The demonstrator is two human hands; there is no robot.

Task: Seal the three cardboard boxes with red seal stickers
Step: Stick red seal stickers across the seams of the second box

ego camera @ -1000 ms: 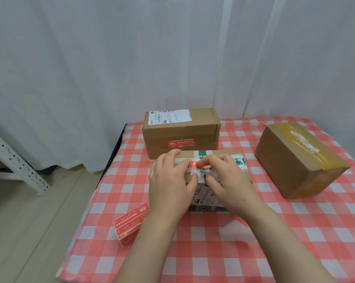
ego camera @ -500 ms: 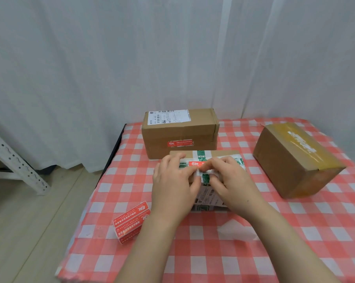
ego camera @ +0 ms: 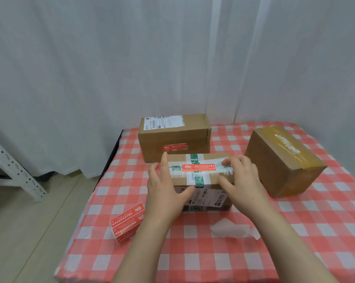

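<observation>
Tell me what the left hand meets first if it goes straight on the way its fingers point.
Probably the rear brown cardboard box, straight beyond the left hand; the gap between them is hard to judge.

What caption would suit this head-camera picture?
Left hand and right hand touch a taped cardboard box bearing a red seal sticker on top.

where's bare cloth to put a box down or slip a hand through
Widest bare cloth: the near right corner, in front of the right box and right of the paper scrap. Also the left edge between the back box and the sticker stack. Crowded: the centre, left hand and right hand on the middle box.
</observation>
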